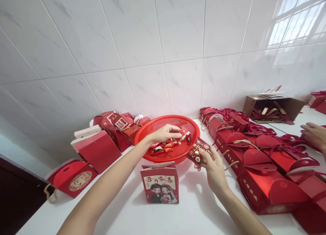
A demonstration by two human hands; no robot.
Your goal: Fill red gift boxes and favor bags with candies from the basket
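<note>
A red plastic colander (166, 119) holds several candies in red and white wrappers (168, 146). My left hand (166, 133) reaches over its near rim, fingertips bent around a pink-and-red wrapped candy (184, 132) on the right side of the pile. Between the fingers and thumb of my right hand (212, 162) is a dark red packet (197, 150) with gold marks and white flowers, held by the colander's right rim. An upright red gift box (160, 184) with a cartoon bride and groom stands in front of the colander, its top open.
Red gift boxes (98, 150) are grouped at the left. Rows of red boxes with rope handles (262, 170) fill the right side. Behind them is a cardboard box (272, 108) of ribbons. Another person's hand (314, 135) shows at the right edge. A tiled wall (163, 58) backs the white table.
</note>
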